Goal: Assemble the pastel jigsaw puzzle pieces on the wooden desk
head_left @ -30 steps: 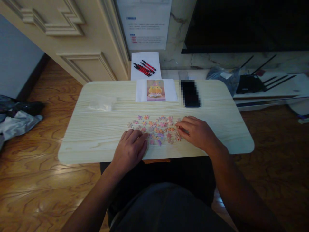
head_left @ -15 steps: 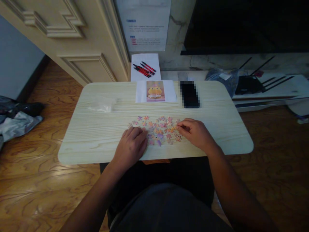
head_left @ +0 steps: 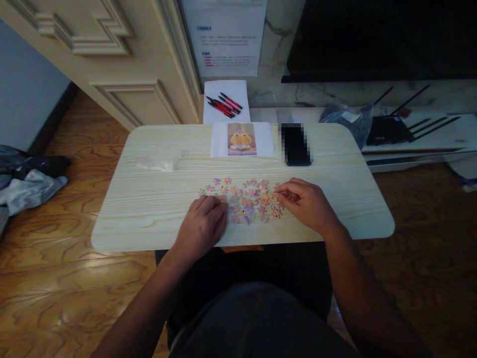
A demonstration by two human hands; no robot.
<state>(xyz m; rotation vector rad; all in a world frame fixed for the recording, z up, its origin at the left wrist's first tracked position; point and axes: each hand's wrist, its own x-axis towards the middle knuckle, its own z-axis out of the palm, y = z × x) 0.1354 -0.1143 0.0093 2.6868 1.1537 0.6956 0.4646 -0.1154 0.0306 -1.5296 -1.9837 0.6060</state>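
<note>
Since the earlier frame the right hand [head_left: 307, 206] has drawn its fingers [head_left: 285, 191] together at the pile's right edge. Left of centre, the left hand [head_left: 203, 228] rests curled on the puzzle pieces [head_left: 246, 199], mid tabletop [head_left: 149, 209]. The right fingers appear to pinch one piece. Judged step: sorting; next, lifting that piece clear demands a fine pinch.

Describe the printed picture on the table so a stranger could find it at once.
Start at the pale wooden table and look to its far edge, just left of the dark phone. There lies the picture, the only white sheet showing a yellow cartoon figure on pink.
</note>
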